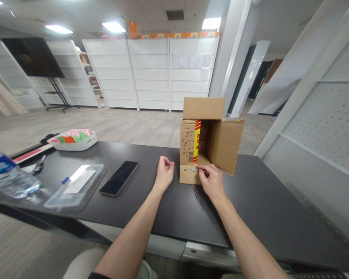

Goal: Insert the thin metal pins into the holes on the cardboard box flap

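A cardboard box (187,141) stands on the dark table with its front partly open and flaps sticking up, down and right. Small round grey dots are scattered over its left front panel, and a row of them runs along the lower flap (189,177). At that row, my right hand (213,182) has its thumb and finger pinched together; what is between them is too small to make out. My left hand (164,172) hovers left of the box, fingers curled closed, their contents hidden. Thin metal rods (196,192) lie on the table just below the flap.
A black phone (119,178) and a clear plastic case (75,186) lie left of my arms. Farther left are a water bottle (10,174) and a white tray (72,144) with colourful packets. A perforated white panel (328,128) rises along the right side.
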Demonstrator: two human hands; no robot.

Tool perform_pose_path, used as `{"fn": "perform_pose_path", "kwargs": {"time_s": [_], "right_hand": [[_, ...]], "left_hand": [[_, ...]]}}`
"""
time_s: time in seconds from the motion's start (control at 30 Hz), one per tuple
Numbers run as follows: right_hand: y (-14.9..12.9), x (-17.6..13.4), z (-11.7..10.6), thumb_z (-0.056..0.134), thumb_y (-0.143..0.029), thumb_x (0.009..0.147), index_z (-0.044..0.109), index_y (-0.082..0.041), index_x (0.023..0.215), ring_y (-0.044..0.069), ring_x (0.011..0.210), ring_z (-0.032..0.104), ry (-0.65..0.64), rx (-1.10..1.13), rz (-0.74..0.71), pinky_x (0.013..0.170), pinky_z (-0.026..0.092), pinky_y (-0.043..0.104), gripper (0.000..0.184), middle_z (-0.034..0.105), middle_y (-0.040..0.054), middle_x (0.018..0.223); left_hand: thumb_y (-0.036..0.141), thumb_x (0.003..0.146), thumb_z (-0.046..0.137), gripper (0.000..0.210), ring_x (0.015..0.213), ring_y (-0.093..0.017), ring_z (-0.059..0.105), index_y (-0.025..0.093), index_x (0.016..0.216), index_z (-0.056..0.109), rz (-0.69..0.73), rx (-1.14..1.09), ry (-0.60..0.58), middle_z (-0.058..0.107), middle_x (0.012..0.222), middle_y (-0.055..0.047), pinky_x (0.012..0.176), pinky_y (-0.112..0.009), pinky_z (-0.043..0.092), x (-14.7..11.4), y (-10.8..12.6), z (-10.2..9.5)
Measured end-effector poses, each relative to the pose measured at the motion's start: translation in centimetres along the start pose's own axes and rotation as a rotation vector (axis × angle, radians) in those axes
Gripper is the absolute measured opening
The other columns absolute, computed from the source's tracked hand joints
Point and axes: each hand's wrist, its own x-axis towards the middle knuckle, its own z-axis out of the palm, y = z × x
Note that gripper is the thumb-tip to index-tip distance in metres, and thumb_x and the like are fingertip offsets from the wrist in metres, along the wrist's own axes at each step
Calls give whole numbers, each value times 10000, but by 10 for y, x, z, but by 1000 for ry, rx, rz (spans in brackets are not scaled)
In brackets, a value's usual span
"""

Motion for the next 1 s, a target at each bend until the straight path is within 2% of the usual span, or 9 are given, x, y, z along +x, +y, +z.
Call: {"fn": "perform_pose_path", "kwargs": {"time_s": [1.0], "right_hand": [[3,0,2,490,-259,825,682,-205,821,196,759,566,6,-111,-10,729,346,325,200,671,45,841]], "left_hand": [[207,814,536,207,626,-73,385,203,794,330,12,10,-1,370,721,48,622,-206,336,0,1,0]]}}
